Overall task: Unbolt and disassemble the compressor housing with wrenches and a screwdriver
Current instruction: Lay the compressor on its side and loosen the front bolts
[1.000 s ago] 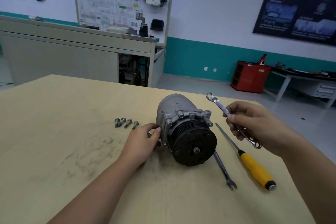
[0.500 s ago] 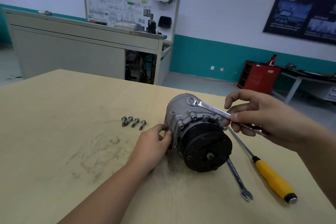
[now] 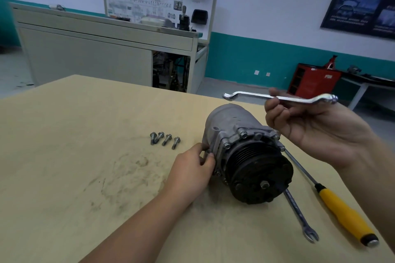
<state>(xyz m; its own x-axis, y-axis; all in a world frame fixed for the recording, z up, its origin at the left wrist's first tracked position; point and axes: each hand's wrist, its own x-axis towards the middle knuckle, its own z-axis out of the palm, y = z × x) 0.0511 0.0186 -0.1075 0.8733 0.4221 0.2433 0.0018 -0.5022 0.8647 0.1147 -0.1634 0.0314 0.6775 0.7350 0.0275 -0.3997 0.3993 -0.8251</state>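
Observation:
A grey compressor (image 3: pixel 233 126) with a black pulley (image 3: pixel 259 177) facing me lies on its side on the wooden table (image 3: pixel 74 156). My left hand (image 3: pixel 190 168) grips its left flange. My right hand (image 3: pixel 316 128) holds a silver ring wrench (image 3: pixel 256 95) level in the air above the compressor, clear of the bolts. Several loose bolts (image 3: pixel 165 139) lie to the left of the housing. Bolts still sit around the front flange.
A second wrench (image 3: pixel 299 215) lies partly under the pulley, and a yellow-handled screwdriver (image 3: pixel 346 215) lies right of it near the table's right edge. Behind the table stand a grey workbench (image 3: pixel 102 49) and a red cabinet (image 3: pixel 312 81).
My right hand has lifted the ring wrench off the top of the compressor and turned it level in the air. My left hand stays on the flange.

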